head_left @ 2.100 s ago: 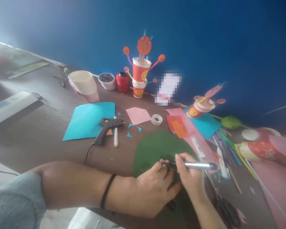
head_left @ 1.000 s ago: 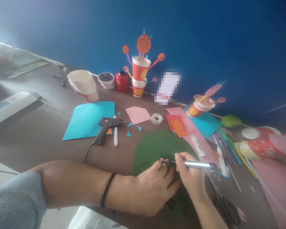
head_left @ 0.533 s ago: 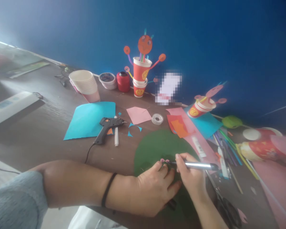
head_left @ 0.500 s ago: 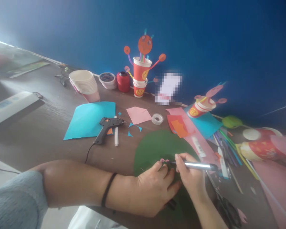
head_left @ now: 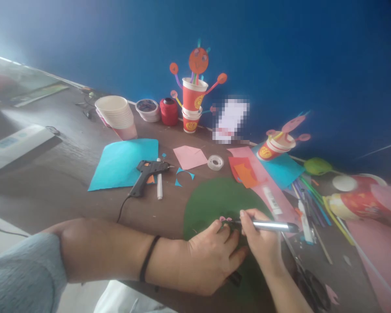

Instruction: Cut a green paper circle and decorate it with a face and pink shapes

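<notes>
My right hand is closed round a silver-and-black marker pen, its tip pointing left. At that tip lies a small pink paper piece with rounded ends, pinned by the curled fingers of my left hand. Both hands rest over a round green mat. From under my left hand sticks out a black object, mostly hidden, whose kind I cannot make out. Scissors with dark handles lie beside my right wrist.
A black glue gun lies partly on blue paper, with a white pen by it. Behind stand stacked paper cups, a red thread spool and a cup figure. Clear tape and pipe cleaners lie nearby.
</notes>
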`<state>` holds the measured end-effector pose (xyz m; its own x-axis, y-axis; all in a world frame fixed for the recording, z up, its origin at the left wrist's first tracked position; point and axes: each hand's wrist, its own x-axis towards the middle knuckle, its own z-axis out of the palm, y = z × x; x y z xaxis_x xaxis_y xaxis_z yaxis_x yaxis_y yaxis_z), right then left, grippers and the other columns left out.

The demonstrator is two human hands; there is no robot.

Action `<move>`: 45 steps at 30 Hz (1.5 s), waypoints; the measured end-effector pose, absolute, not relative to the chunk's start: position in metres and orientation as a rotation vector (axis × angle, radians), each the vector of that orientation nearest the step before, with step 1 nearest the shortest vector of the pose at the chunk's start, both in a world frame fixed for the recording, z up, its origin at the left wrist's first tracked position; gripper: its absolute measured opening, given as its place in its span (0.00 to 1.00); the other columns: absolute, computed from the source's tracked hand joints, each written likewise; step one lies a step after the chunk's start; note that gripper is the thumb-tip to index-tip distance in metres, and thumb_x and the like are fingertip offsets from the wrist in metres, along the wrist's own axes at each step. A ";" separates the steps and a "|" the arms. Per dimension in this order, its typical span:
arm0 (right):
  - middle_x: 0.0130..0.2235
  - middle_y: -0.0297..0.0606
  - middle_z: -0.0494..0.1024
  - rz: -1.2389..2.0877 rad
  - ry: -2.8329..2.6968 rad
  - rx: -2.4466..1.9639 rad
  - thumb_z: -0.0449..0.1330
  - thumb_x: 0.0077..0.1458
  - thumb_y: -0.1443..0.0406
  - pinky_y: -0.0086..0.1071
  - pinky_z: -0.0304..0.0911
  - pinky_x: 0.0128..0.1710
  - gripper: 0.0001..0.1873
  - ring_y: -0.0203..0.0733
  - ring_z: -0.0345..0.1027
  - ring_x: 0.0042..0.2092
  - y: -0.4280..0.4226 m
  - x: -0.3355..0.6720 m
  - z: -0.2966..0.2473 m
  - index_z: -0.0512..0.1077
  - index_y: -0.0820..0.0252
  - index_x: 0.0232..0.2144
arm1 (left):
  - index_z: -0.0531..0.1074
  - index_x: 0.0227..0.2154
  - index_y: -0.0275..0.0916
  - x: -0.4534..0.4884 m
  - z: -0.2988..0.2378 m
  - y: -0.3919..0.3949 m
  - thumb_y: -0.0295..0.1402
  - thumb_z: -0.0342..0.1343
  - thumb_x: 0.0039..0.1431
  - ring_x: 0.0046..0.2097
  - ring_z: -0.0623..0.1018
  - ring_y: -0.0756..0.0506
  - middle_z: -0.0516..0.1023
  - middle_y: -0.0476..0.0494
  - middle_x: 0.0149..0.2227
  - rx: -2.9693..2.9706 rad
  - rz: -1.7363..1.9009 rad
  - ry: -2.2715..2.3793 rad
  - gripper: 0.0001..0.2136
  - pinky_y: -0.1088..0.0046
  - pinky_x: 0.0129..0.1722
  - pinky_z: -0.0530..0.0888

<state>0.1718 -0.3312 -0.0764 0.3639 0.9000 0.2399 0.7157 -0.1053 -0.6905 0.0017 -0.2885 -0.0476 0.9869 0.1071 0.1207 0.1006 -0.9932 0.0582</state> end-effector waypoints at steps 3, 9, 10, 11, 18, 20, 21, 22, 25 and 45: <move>0.18 0.29 0.67 0.315 -1.426 -1.863 0.53 0.58 0.58 0.25 0.60 0.22 0.15 0.33 0.63 0.20 -0.332 0.173 -0.077 0.65 0.58 0.22 | 0.62 0.53 0.30 0.001 -0.047 -0.288 0.41 0.52 0.55 0.50 0.68 0.34 0.69 0.31 0.48 3.083 0.189 0.155 0.26 0.56 0.50 0.59; 0.17 0.29 0.66 0.247 -1.401 -1.867 0.52 0.58 0.59 0.25 0.59 0.23 0.16 0.33 0.62 0.20 -0.333 0.174 -0.076 0.64 0.58 0.20 | 0.63 0.53 0.31 0.001 -0.046 -0.288 0.40 0.51 0.55 0.49 0.68 0.36 0.68 0.31 0.49 3.077 0.191 0.147 0.25 0.57 0.50 0.59; 0.17 0.29 0.66 0.243 -1.404 -1.863 0.52 0.58 0.59 0.25 0.59 0.23 0.16 0.33 0.62 0.20 -0.334 0.174 -0.076 0.64 0.58 0.21 | 0.63 0.53 0.31 0.001 -0.046 -0.288 0.40 0.51 0.55 0.49 0.68 0.36 0.68 0.31 0.49 3.080 0.193 0.146 0.25 0.57 0.50 0.59; 0.17 0.29 0.67 0.241 -1.414 -1.857 0.52 0.58 0.59 0.25 0.59 0.23 0.16 0.33 0.63 0.20 -0.334 0.173 -0.076 0.64 0.58 0.21 | 0.63 0.52 0.31 0.001 -0.046 -0.288 0.40 0.52 0.55 0.49 0.68 0.35 0.68 0.31 0.49 3.082 0.190 0.146 0.25 0.57 0.50 0.59; 0.17 0.29 0.66 0.241 -1.451 -1.856 0.53 0.58 0.60 0.23 0.58 0.22 0.16 0.31 0.61 0.19 -0.332 0.172 -0.075 0.63 0.58 0.20 | 0.62 0.53 0.30 0.002 -0.046 -0.289 0.42 0.53 0.54 0.49 0.68 0.35 0.69 0.31 0.48 3.076 0.181 0.162 0.27 0.56 0.50 0.60; 0.17 0.28 0.66 0.250 -1.440 -1.860 0.53 0.58 0.60 0.23 0.58 0.22 0.16 0.31 0.61 0.19 -0.331 0.172 -0.076 0.64 0.59 0.21 | 0.62 0.52 0.30 0.002 -0.046 -0.288 0.42 0.53 0.54 0.49 0.68 0.35 0.69 0.31 0.47 3.080 0.182 0.160 0.27 0.56 0.50 0.60; 0.17 0.28 0.66 0.252 -1.437 -1.858 0.53 0.58 0.60 0.23 0.58 0.22 0.15 0.31 0.61 0.19 -0.331 0.172 -0.076 0.64 0.59 0.21 | 0.63 0.52 0.30 0.003 -0.046 -0.288 0.42 0.53 0.54 0.49 0.68 0.35 0.69 0.31 0.47 3.081 0.181 0.157 0.26 0.56 0.50 0.60; 0.17 0.29 0.66 0.251 -1.437 -1.853 0.53 0.58 0.59 0.23 0.58 0.22 0.15 0.31 0.61 0.19 -0.331 0.172 -0.076 0.65 0.59 0.21 | 0.63 0.52 0.30 0.003 -0.046 -0.288 0.42 0.53 0.54 0.49 0.68 0.35 0.69 0.31 0.47 3.083 0.179 0.152 0.26 0.56 0.50 0.60; 0.17 0.29 0.65 0.237 -1.443 -1.838 0.52 0.59 0.60 0.23 0.58 0.22 0.16 0.31 0.61 0.19 -0.331 0.172 -0.075 0.65 0.59 0.21 | 0.62 0.53 0.30 0.002 -0.047 -0.288 0.43 0.53 0.54 0.49 0.68 0.35 0.69 0.31 0.47 3.086 0.183 0.154 0.27 0.56 0.49 0.60; 0.20 0.29 0.65 0.317 -1.129 -1.754 0.53 0.58 0.58 0.27 0.58 0.24 0.14 0.33 0.60 0.22 -0.334 0.180 -0.083 0.64 0.58 0.24 | 0.58 0.56 0.33 0.001 -0.044 -0.289 0.42 0.51 0.56 0.53 0.65 0.33 0.65 0.31 0.52 3.080 0.135 0.152 0.27 0.57 0.50 0.59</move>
<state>0.1798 -0.3342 -0.0831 0.5324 0.8023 0.2700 0.5442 -0.0801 -0.8351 0.0008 -0.2886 -0.0436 0.9913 0.1007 0.0847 0.0959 -0.9936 0.0590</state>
